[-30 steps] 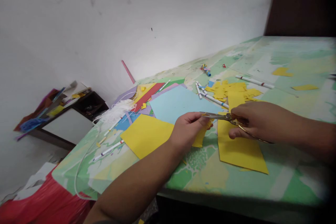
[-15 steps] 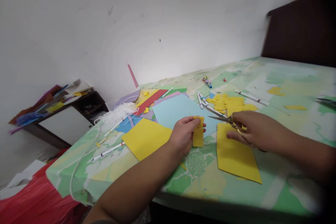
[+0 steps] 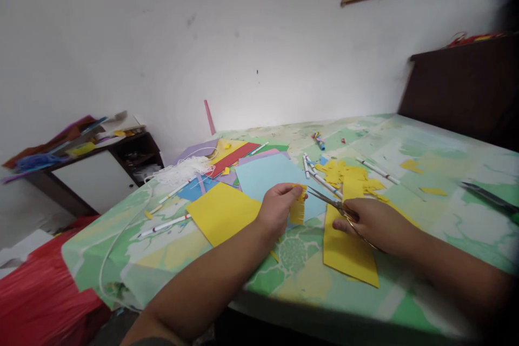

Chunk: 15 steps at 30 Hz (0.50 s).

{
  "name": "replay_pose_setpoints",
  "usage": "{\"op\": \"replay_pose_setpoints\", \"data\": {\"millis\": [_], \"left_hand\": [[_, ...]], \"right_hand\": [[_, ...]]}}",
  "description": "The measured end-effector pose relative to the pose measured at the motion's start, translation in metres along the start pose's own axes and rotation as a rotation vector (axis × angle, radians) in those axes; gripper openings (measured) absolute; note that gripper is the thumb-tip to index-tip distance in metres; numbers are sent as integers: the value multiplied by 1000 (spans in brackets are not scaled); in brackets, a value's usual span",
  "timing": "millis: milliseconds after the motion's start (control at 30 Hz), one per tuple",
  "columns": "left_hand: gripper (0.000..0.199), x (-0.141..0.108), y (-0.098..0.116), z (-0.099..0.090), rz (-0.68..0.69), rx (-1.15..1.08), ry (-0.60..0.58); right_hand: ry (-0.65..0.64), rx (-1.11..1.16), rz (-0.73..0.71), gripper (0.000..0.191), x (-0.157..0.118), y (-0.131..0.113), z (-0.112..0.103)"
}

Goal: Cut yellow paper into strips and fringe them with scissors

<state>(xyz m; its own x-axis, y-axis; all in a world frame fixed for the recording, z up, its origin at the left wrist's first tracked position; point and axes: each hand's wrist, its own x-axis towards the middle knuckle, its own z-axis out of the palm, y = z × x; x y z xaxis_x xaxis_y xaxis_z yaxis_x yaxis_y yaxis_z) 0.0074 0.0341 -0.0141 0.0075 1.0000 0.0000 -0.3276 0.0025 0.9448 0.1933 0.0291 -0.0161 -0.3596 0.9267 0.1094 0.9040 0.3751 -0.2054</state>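
Note:
Between the fingers of my left hand [image 3: 278, 206] is a small yellow paper strip [image 3: 298, 211] with slits along its right edge. My right hand [image 3: 367, 223] is closed on scissors [image 3: 330, 201], whose blade tips lie close to the strip's upper right edge. Beneath my right hand rests a yellow sheet [image 3: 348, 254]. Another yellow sheet [image 3: 223, 213] lies left of my left hand, and a light blue sheet [image 3: 265, 173] is behind it. Small yellow paper pieces [image 3: 334, 173] are heaped behind the scissors.
White string [image 3: 186, 170], a red sheet [image 3: 233, 159] and markers [image 3: 377, 170] lie on the patterned tablecloth [image 3: 295, 286]. At the right edge are dark scissors [image 3: 488, 194]. A low cabinet [image 3: 97, 181] stands at the left, near a red plastic bag [image 3: 48, 286].
The view has tilted up and shifted slightly right. The scissor blades are closer to the strip, and the strip has turned in my left hand.

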Motion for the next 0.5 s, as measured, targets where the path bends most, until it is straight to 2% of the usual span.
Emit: {"op": "replay_pose_setpoints", "data": {"millis": [167,500], "left_hand": [[22,-3,-4,1,-1,58,-52],[23,-2,-8,-2,-59,168,-85]], "right_hand": [[-19,26,1,45,-2,-2,-1],[-61,18,-2,46,1,2,5]]}}
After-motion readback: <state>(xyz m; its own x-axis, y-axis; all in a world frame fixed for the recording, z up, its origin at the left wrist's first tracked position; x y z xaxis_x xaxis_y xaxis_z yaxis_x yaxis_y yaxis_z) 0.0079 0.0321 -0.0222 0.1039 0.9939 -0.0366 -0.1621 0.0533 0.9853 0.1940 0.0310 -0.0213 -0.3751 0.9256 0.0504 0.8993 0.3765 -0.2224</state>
